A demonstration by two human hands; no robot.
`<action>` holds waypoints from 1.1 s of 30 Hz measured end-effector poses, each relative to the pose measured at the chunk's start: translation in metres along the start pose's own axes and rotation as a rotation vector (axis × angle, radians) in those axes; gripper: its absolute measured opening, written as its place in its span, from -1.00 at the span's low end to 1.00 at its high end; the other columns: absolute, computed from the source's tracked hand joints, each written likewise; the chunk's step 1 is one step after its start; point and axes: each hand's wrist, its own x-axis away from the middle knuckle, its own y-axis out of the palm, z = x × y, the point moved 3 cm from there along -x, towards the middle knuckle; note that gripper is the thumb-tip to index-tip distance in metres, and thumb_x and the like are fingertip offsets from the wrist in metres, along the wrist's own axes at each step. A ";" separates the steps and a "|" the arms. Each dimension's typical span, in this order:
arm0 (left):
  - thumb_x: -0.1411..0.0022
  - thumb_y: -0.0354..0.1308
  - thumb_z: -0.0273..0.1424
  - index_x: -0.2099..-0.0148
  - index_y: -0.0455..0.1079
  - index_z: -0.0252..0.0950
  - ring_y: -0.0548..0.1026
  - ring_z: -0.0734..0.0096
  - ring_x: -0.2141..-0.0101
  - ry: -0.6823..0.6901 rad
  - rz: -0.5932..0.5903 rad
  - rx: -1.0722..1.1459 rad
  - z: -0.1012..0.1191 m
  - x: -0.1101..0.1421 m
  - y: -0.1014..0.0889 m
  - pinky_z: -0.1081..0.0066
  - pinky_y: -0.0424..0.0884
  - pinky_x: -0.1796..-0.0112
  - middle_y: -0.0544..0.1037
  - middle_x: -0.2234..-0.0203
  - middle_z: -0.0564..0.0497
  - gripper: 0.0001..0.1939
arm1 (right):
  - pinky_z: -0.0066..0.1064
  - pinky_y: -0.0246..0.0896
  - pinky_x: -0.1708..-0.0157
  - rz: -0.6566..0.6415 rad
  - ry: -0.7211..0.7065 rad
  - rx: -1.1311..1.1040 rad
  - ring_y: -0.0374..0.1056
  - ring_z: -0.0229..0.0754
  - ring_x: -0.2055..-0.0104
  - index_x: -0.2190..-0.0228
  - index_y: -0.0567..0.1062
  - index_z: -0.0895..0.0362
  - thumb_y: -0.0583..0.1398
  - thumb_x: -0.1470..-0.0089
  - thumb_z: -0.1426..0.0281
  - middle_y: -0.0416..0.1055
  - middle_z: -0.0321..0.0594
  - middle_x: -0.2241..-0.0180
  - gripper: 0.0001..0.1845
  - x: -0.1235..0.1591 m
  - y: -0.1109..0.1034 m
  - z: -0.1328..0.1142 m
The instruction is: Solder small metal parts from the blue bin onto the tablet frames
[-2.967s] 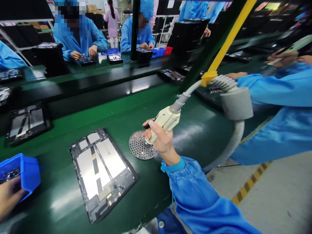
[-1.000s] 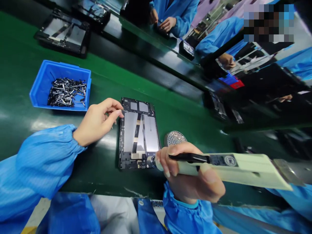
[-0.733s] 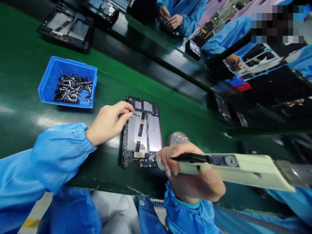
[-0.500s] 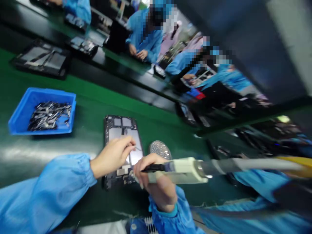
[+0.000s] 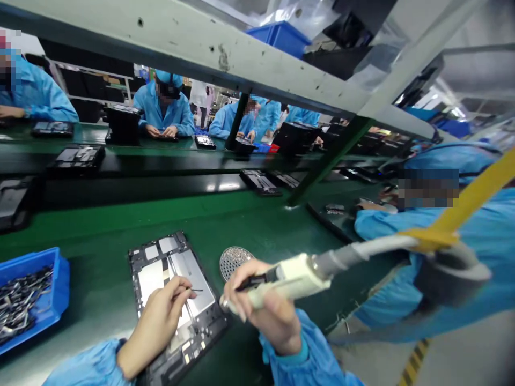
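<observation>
An open tablet chassis (image 5: 161,262) with silver plates and a dark frame lies on the green belt (image 5: 257,225) in front of me. My left hand (image 5: 159,321) hovers over its lower half, thumb and forefinger pinched on a thin dark metal part (image 5: 196,290). My right hand (image 5: 261,313) is wrapped round a cream electric screwdriver (image 5: 287,280) whose tip points down-left at the chassis's right edge. A grey hose (image 5: 362,249) runs from the tool to the right. A round perforated screw dish (image 5: 233,260) sits just behind my right hand.
A blue bin (image 5: 30,295) of small dark metal parts stands at the left. More chassis lie on the black conveyor (image 5: 120,166) behind. A person in a blue coat (image 5: 434,225) works close on my right; others sit across the line. A white frame beam (image 5: 201,53) crosses overhead.
The camera has tilted up from the bench to the line. My left hand has moved from the chassis's top-left corner to its lower middle, the thin part still pinched. The screwdriver stays at the chassis edge.
</observation>
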 end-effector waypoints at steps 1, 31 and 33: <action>-0.39 -0.09 0.03 0.06 0.36 -0.28 0.57 0.19 0.32 -0.009 0.009 0.017 0.002 0.001 -0.001 0.26 0.43 0.23 0.67 0.23 -0.19 -0.52 | -0.41 0.16 0.61 0.009 -0.053 -0.039 0.13 -0.28 0.69 0.31 0.63 0.10 0.33 -0.15 0.00 0.19 -0.37 0.71 -0.60 -0.008 -0.008 -0.007; 0.14 0.33 0.11 0.17 0.56 -0.28 0.30 0.50 0.57 -0.345 0.602 0.026 0.002 -0.008 -0.108 0.53 0.22 0.51 0.42 0.61 0.08 -0.37 | -0.44 0.17 0.69 0.415 0.052 0.099 0.18 -0.30 0.75 0.44 0.56 0.19 0.45 0.05 0.01 0.22 -0.37 0.73 -0.52 -0.028 -0.071 0.018; 0.16 0.34 0.09 0.20 0.55 -0.29 0.30 0.50 0.58 -0.346 0.614 0.040 0.002 -0.008 -0.108 0.53 0.22 0.52 0.43 0.61 0.08 -0.39 | -0.45 0.15 0.70 0.411 0.053 0.097 0.15 -0.32 0.76 0.45 0.56 0.19 0.45 0.05 0.00 0.21 -0.37 0.73 -0.51 -0.028 -0.070 0.018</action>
